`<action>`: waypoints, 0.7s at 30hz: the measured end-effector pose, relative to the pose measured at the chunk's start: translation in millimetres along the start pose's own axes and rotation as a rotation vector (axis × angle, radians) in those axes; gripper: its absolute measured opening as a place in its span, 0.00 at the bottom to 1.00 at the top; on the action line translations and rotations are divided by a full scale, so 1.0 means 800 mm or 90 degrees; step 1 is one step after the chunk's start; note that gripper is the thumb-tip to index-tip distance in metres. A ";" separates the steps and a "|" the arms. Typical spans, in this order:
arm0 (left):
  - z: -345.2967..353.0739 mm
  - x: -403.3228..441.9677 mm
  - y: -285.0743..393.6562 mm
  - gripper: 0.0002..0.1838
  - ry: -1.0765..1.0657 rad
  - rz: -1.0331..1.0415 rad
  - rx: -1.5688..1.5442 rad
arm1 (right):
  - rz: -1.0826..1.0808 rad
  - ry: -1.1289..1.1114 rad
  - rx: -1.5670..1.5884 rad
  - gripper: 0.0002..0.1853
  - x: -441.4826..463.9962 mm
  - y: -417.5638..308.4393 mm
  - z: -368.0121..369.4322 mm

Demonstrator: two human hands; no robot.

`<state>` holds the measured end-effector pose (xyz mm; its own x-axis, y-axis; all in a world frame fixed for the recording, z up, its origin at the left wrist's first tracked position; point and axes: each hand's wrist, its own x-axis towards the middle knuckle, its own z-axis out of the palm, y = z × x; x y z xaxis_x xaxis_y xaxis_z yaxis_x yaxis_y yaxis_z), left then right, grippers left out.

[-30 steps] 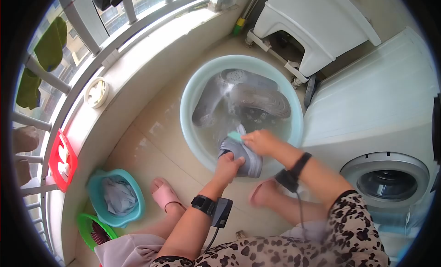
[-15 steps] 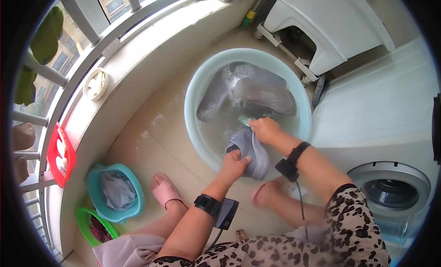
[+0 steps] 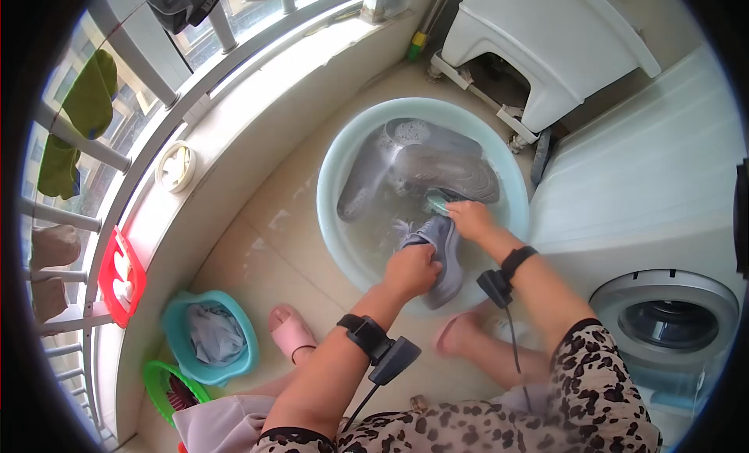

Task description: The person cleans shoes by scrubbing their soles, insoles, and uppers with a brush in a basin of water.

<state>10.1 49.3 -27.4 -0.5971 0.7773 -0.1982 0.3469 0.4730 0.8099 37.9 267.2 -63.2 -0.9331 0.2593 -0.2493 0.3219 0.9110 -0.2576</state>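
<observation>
Head camera view: a wide, round, pale blue plastic basin (image 3: pixel 326 188) stands on the tiled floor, with cloudy water and patches of white suds (image 3: pixel 411 131) in it. The left hand (image 3: pixel 413 270) is closed around the ankle end of a grey lace-up shoe with a lighter sole (image 3: pixel 446 272), which is tilted over the near side of the basin, its toe pointing in over the water and its pale laces (image 3: pixel 402 228) hanging loose. The right hand (image 3: pixel 470 217) grips a small, light green brush (image 3: pixel 437 201) just beside the toe; whether the bristles touch the shoe cannot be told.

The scrubbing looks to be under way rather than finished: the shoe is wet work in hand, but how much of it has been brushed does not show. Farther back in the basin, a long, dark grey piece (image 3: pixel 363 180) and a grey piece with curved ridges (image 3: pixel 452 172) lie in the water, with neither hand on them, so they seem to be left to soak for now. To the person's left, a small turquoise tub (image 3: pixel 176 336) on the floor holds crumpled pale cloth (image 3: pixel 216 334), apart from the shoe
</observation>
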 end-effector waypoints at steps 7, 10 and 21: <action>0.025 0.023 -0.005 0.07 -0.143 0.203 0.478 | 0.069 0.092 0.228 0.15 -0.102 0.033 -0.062; 0.060 0.030 -0.034 0.08 -0.147 0.156 0.551 | 0.027 0.127 0.194 0.17 -0.111 0.015 -0.031; 0.096 0.064 -0.074 0.11 -0.285 0.060 0.507 | 0.155 -0.019 0.154 0.18 -0.067 0.019 0.128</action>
<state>14.7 93.2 -128.0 -0.2627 0.8367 -0.4805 0.8752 0.4163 0.2465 109.0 234.6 -149.5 -0.8201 0.4475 -0.3567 0.5669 0.7199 -0.4004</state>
